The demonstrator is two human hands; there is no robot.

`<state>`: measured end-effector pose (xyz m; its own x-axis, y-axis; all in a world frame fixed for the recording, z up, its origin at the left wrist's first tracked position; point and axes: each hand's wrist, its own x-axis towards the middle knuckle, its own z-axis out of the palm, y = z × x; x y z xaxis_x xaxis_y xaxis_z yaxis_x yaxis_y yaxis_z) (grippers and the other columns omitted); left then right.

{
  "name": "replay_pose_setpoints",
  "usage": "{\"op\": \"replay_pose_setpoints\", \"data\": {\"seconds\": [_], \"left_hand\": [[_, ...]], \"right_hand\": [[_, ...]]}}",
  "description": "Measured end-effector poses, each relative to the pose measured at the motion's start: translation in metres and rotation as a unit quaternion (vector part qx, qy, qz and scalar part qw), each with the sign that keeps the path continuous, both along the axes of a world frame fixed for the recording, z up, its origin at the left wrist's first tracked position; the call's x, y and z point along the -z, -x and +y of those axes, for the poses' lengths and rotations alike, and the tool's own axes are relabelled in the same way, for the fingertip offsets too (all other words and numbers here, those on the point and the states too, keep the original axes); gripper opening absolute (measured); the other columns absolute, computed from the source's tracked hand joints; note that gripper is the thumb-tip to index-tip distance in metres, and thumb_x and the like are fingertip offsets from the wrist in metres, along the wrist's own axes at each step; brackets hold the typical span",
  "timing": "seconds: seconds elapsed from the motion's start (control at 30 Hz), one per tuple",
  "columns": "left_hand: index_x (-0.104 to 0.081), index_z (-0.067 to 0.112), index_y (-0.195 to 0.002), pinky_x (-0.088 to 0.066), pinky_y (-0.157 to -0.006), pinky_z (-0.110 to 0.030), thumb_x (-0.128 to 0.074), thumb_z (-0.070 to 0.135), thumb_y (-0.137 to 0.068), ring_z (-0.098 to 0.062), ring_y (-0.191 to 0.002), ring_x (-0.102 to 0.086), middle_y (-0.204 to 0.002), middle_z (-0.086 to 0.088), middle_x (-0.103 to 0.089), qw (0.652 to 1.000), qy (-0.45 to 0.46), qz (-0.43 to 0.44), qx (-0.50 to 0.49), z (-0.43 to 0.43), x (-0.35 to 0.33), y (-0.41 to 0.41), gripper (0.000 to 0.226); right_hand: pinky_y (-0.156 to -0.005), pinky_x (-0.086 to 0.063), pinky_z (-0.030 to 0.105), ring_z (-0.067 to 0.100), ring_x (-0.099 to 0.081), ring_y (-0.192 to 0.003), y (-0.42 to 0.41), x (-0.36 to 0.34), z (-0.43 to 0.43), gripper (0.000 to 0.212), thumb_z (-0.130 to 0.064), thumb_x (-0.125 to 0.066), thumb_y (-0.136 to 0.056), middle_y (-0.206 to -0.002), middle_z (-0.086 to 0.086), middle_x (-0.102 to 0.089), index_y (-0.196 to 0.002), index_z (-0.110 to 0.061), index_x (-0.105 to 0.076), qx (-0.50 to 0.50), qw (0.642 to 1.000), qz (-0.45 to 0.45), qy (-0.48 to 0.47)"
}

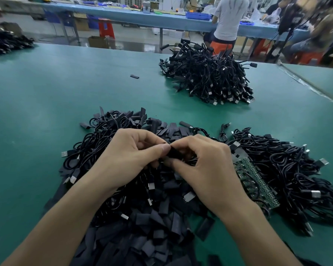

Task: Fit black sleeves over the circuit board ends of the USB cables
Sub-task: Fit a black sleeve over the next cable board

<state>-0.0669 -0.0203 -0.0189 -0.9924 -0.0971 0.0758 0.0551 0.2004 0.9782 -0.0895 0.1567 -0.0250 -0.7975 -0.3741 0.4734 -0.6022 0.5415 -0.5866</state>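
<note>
My left hand (132, 152) and my right hand (202, 166) meet over the near heap, fingertips together. Between them both pinch one black sleeve (174, 153); what is inside it is hidden by my fingers. Under my hands lies a heap of loose black sleeves (158, 227) mixed with coiled USB cables (92, 146). To the right, more cables (288, 169) lie with their green circuit board ends (256, 183) side by side in a row.
A tall pile of cables (208, 75) stands at the far middle of the green table (46, 104). One stray sleeve (134, 76) lies alone to its left. Another cable heap (6, 43) is at the far left. A person (228, 22) stands beyond the table.
</note>
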Motion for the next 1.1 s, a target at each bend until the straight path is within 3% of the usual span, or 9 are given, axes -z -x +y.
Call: {"op": "replay_pose_setpoints", "data": {"seconds": [0.13, 0.2, 0.33, 0.47, 0.8, 1.1], "left_hand": [[-0.078, 0.016, -0.077, -0.049, -0.053, -0.013, -0.081, 0.017, -0.074, -0.006, -0.053, -0.062, -0.065, -0.006, -0.073, 1.0, -0.02, -0.02, 0.012, -0.002, -0.004, -0.001, 0.004], [-0.076, 0.014, -0.087, -0.052, -0.057, -0.015, -0.078, 0.018, -0.073, -0.01, -0.059, -0.066, -0.075, -0.01, -0.076, 0.997, -0.038, -0.046, 0.038, -0.008, -0.005, -0.001, 0.014], [-0.061, 0.011, -0.109, -0.052, -0.057, -0.017, -0.065, 0.003, -0.091, -0.01, -0.064, -0.069, -0.082, -0.012, -0.077, 0.996, -0.027, -0.071, 0.056, -0.018, -0.005, 0.001, 0.02], [-0.066, 0.01, -0.099, -0.051, -0.058, -0.015, -0.066, 0.003, -0.091, -0.008, -0.061, -0.067, -0.084, -0.008, -0.078, 0.997, 0.01, -0.049, 0.052, -0.017, -0.004, 0.002, 0.011], [-0.074, 0.014, -0.089, -0.052, -0.058, -0.014, -0.069, 0.0, -0.087, -0.006, -0.054, -0.063, -0.077, -0.007, -0.077, 0.998, 0.03, -0.024, 0.041, -0.01, -0.005, 0.0, 0.014], [-0.074, 0.013, -0.09, -0.052, -0.057, -0.015, -0.068, 0.0, -0.088, -0.006, -0.053, -0.063, -0.077, -0.007, -0.077, 0.998, 0.031, -0.026, 0.041, -0.007, -0.005, -0.001, 0.014]], "right_hand": [[-0.084, -0.053, 0.027, 0.007, -0.066, -0.092, 0.0, 0.001, -0.001, 0.029, -0.023, -0.079, -0.083, -0.099, -0.007, -0.072, -0.111, -0.02, -0.076, 0.018, 0.999, 0.043, -0.013], [-0.085, -0.053, 0.027, 0.006, -0.066, -0.091, 0.003, -0.001, 0.003, 0.031, -0.025, -0.079, -0.082, -0.099, -0.007, -0.073, -0.112, -0.02, -0.076, 0.022, 0.999, 0.026, -0.003], [-0.083, -0.052, 0.021, 0.0, -0.066, -0.088, 0.013, -0.004, 0.015, 0.03, -0.025, -0.083, -0.078, -0.095, -0.012, -0.073, -0.107, -0.021, -0.077, 0.034, 0.999, -0.02, 0.022], [-0.078, -0.047, 0.009, -0.004, -0.065, -0.084, 0.018, -0.002, 0.02, 0.026, -0.024, -0.084, -0.076, -0.088, -0.017, -0.072, -0.101, -0.023, -0.079, 0.027, 0.998, -0.043, 0.025], [-0.074, -0.051, 0.016, 0.002, -0.067, -0.079, 0.018, -0.004, 0.023, 0.022, -0.019, -0.084, -0.076, -0.082, -0.015, -0.072, -0.097, -0.025, -0.08, -0.012, 0.998, -0.061, 0.016], [-0.078, -0.044, 0.008, -0.003, -0.063, -0.085, 0.015, -0.006, 0.024, 0.027, -0.031, -0.081, -0.079, -0.09, -0.018, -0.07, -0.106, -0.028, -0.077, -0.012, 0.997, -0.058, -0.042]]}}
